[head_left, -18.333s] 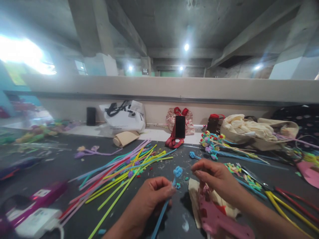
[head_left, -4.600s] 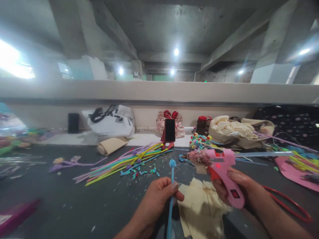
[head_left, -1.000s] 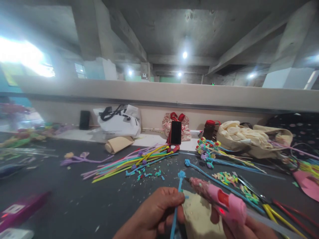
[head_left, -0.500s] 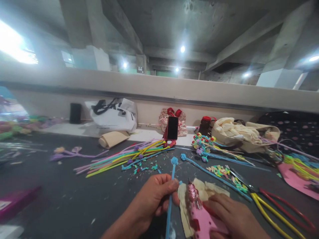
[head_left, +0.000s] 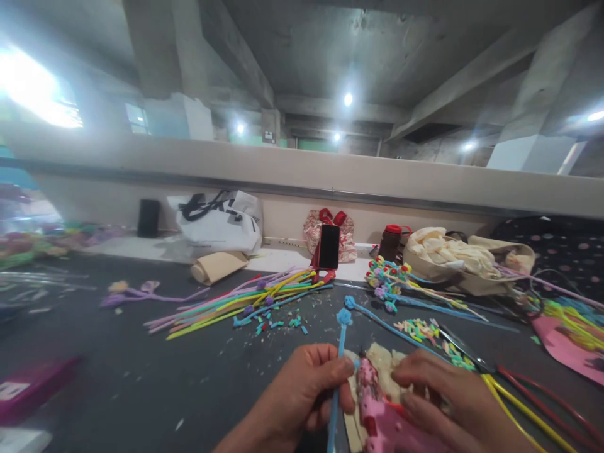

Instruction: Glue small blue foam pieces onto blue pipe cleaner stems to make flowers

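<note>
"Item one?"
"Blue stem, knobbed top, pinched in the left hand; lower end cut off."
"Next?"
"Pink glue gun, just beside, over cream cloth; rear hidden. Right hand half-curled above, grip unclear."
"Outermost?"
"Magenta object, blurred, cut off."

A phone is stood upright before a patterned pouch, flanked by a white bag and a red-lidded bottle.
</note>
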Motion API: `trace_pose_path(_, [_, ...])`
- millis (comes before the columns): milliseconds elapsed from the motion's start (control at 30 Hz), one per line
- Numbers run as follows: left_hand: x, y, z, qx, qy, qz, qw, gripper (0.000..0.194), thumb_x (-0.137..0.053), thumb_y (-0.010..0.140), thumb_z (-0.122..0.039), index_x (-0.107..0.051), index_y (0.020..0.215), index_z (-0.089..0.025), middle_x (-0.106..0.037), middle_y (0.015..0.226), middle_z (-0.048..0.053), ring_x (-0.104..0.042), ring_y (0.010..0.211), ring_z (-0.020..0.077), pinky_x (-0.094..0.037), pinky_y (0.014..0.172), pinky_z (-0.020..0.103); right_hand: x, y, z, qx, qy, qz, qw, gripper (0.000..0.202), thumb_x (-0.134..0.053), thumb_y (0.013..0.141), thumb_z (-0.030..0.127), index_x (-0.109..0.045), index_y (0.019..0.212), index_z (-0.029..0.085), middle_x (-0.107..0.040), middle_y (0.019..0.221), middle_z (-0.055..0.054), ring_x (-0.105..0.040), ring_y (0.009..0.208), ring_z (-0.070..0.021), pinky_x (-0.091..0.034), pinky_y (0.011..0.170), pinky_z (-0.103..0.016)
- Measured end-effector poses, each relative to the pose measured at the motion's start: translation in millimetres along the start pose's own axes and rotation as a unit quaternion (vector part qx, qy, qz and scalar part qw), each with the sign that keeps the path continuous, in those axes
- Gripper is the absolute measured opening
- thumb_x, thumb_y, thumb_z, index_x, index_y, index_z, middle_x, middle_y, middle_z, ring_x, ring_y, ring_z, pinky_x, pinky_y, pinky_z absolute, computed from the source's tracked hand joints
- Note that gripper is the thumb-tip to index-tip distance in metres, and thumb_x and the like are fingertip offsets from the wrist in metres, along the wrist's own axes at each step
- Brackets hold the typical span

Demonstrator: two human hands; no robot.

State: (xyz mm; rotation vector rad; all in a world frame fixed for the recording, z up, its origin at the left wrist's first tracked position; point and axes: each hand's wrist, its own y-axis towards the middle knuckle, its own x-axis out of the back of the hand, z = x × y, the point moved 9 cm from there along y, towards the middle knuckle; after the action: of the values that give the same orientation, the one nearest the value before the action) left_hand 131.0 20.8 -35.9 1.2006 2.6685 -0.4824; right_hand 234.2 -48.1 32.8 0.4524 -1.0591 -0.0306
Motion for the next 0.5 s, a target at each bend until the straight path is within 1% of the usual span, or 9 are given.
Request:
trace_pose_path(67, [-5.6, 0, 0, 0.002, -0.001, 0.023, 1.0, 0.037, -0.059, 0.064, -0.048, -0.051, 0.056, -0.013, -0.051, 0.04, -0.005, -0.027, 0.026, -0.0002, -0.01, 0.028, 0.017, -2, 11, -1, -0.048, 0.087, -0.006, 0.995, 0.015, -0.048, 0.081, 0.026, -0.061, 0.079, 0.02, -0.061, 0.069, -0.001, -0.058, 0.063, -0.0131, -0.046, 0.056, -0.02])
trace_pose_path(100, [-6.9, 0, 1, 0.002, -0.001, 0.028, 1.0, 0.037, -0.059, 0.064, -0.048, -0.052, 0.057, -0.013, -0.051, 0.04, -0.005, -0.027, 0.026, 0.0, -0.01, 0.028, 0.017, -6, 16, -1, -0.068, 0.126, -0.006, 0.99, 0.013, -0.051, 0.08, 0.026, -0.062, 0.078, 0.019, -0.061, 0.067, -0.001, -0.057, 0.061, -0.0129, -0.045, 0.056, -0.02])
trace_pose_path(167, [-5.7, 0, 0, 0.002, -0.001, 0.02, 1.0, 0.036, -0.06, 0.064, -0.048, -0.051, 0.059, -0.014, -0.051, 0.041, -0.005, -0.029, 0.026, 0.0004, -0.011, 0.029, 0.016, -15, 24, -2, -0.093, 0.192, -0.007, 0.977, 0.01, -0.054, 0.076, 0.023, -0.062, 0.079, 0.017, -0.062, 0.068, 0.0, -0.057, 0.062, -0.0127, -0.045, 0.056, -0.02])
trace_pose_path(233, [-3.9, 1, 1, 0.007, 0.0, 0.014, 1.0, 0.036, -0.06, 0.063, -0.048, -0.05, 0.06, -0.014, -0.052, 0.042, -0.004, -0.03, 0.026, 0.0008, -0.012, 0.029, 0.016, -23, 29, -2, -0.097, 0.235, -0.01, 0.967, 0.009, -0.056, 0.075, 0.021, -0.062, 0.078, 0.016, -0.061, 0.068, 0.0, -0.056, 0.062, -0.012, -0.044, 0.056, -0.02])
trace_pose_path(367, [-5.4, 1, 3, 0.016, -0.001, 0.028, 0.999, 0.036, -0.062, 0.061, -0.048, -0.051, 0.061, -0.014, -0.055, 0.042, -0.003, -0.03, 0.026, 0.0013, -0.013, 0.029, 0.016, -25, 32, -3, -0.076, 0.234, -0.032, 0.969, 0.011, -0.055, 0.076, 0.022, -0.064, 0.073, 0.016, -0.057, 0.066, 0.001, -0.053, 0.056, -0.0096, -0.041, 0.051, -0.019])
trace_pose_path(500, [-9.8, 3, 6, 0.029, -0.015, 0.045, 0.998, 0.035, -0.064, 0.058, -0.047, -0.053, 0.06, -0.014, -0.055, 0.041, -0.002, -0.029, 0.024, 0.0016, -0.012, 0.028, 0.016, -19, 33, 0, -0.034, 0.204, -0.045, 0.977, 0.009, -0.055, 0.076, 0.02, -0.063, 0.072, 0.017, -0.059, 0.069, -0.001, -0.055, 0.061, -0.0117, -0.043, 0.055, -0.021])
